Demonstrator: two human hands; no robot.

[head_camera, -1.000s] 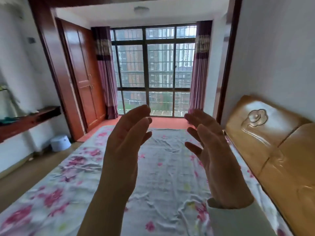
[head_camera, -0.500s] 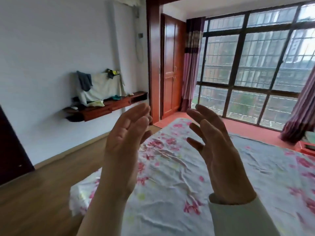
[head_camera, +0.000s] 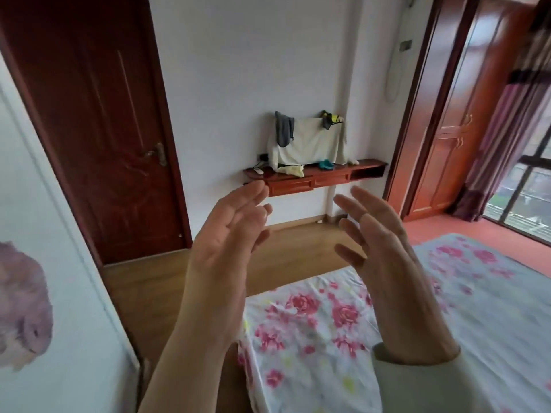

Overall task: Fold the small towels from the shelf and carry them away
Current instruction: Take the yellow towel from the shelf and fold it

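A red-brown wall shelf [head_camera: 369, 167] hangs on the far white wall. On it stands something draped in a white cloth [head_camera: 310, 141]. A grey towel [head_camera: 284, 128] hangs over its left corner and a dark and yellow cloth [head_camera: 330, 119] over its right corner. A pale yellow cloth [head_camera: 293, 170] and a teal cloth [head_camera: 326, 164] lie on the shelf top. My left hand [head_camera: 226, 248] and my right hand [head_camera: 387, 263] are raised in front of me, palms facing each other, fingers straight, holding nothing, well short of the shelf.
A bed with a floral sheet [head_camera: 387, 323] fills the lower right. A dark red door [head_camera: 98, 129] stands shut on the left. A wooden wardrobe [head_camera: 456, 114], a purple curtain [head_camera: 512, 138] and a window are on the right. Wood floor [head_camera: 167, 278] runs to the shelf.
The view has swung left from the window and bed to the shelf wall and the door. Both hands stay raised and empty, in the same pose.
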